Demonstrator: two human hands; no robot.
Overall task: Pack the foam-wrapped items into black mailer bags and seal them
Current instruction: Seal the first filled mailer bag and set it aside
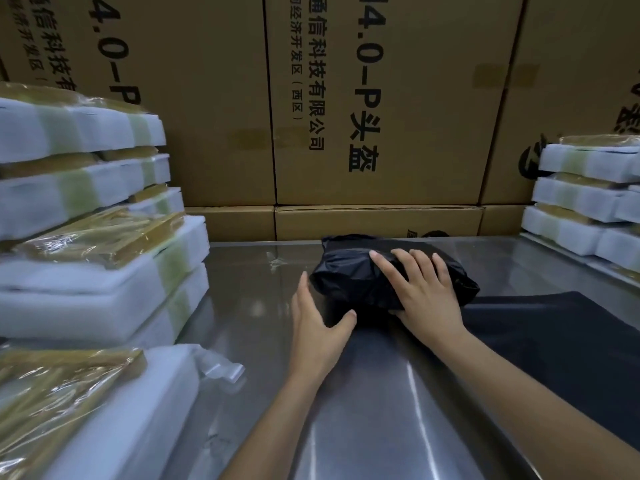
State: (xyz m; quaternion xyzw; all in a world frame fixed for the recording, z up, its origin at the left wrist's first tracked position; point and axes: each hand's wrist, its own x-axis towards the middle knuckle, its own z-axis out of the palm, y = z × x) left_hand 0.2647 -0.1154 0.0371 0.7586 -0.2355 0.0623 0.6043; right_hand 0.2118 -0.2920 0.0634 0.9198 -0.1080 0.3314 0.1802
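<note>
Right hand [420,292] flat on the filled black mailer bag [349,271], fingers spread, thumb under its near edge. Left hand [317,327] at the bag's 8 o'clock on the steel worktop [381,410], fingers straight, thumb touching the bag.

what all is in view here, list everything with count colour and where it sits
filled black plastic mailer bag: one, black, centre of the table, under the right hand
flat black mailer bags: a pile, count unclear, black, right of the filled bag
white foam-wrapped items with yellowish tape: several, stacked at left
second stack of white foam-wrapped items: several, far right
loose clear plastic wrap: one piece, beside the near left stack
shiny metal table: one, grey, under everything
brown cardboard boxes with black print: several, behind the table
left hand: open, touching the bag's near left side
right hand: flat on the bag
</note>
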